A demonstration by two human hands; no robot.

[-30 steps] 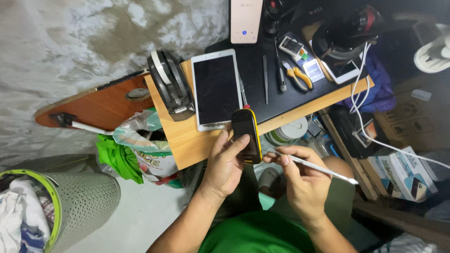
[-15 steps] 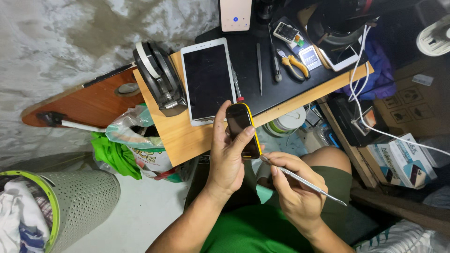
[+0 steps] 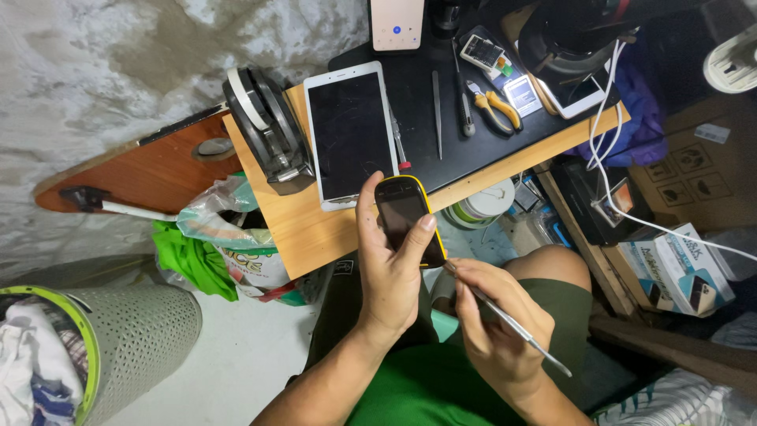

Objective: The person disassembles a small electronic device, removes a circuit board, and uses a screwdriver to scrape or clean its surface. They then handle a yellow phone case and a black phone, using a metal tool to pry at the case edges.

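**A:** Start at the left. What's the left hand (image 3: 390,272) doing?

**B:** Its fingers (image 3: 415,237) are clenched around a small phone (image 3: 406,217) with a yellow rim. The thumb lies along the phone's left edge, the other fingers wrap over the right edge, and the dark screen faces up. It's held in the air just off the near edge of the counter (image 3: 315,229), below the white tablet (image 3: 349,134).

**A:** And the phone's long axis?

**B:** Roughly away from the person, top end tilted slightly left toward the tablet, bottom end down toward the lap.

**A:** Then the right hand (image 3: 497,331)?

**B:** Just right of and below the phone. Its fingers pinch a thin metal tool (image 3: 512,325) like a pen. The tip points up-left and sits at the phone's lower right corner; I can't tell whether it touches. The handle trails down-right past the wrist.

**A:** So which hand is nearer?

**B:** The left one has the phone; the right brings only the tool's tip to it, wrist bent inward over the thigh.
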